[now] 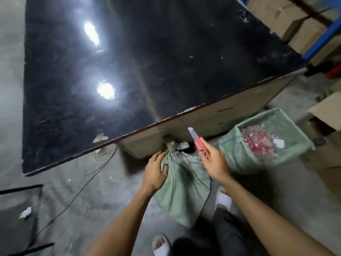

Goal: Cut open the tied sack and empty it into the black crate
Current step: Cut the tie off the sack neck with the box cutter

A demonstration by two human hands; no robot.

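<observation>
A green woven sack (184, 189) stands on the concrete floor in front of me, its neck bunched and tied in a knot (171, 145) at the top. My left hand (156, 172) grips the sack just below the knot. My right hand (215, 162) holds a red utility knife (200, 143) with its blade out, pointing up and to the left, a short way right of the knot and not touching it. At the lower left a black crate (20, 217) is partly in view, with a scrap of white paper (25, 212) inside.
A large glossy black table (129, 71) fills the view above the sack. An open green sack (265, 143) holding red packets in clear plastic stands to the right. Cardboard boxes (328, 109) and a blue rack (324, 36) are at right. A thin cord (81, 189) lies on the floor.
</observation>
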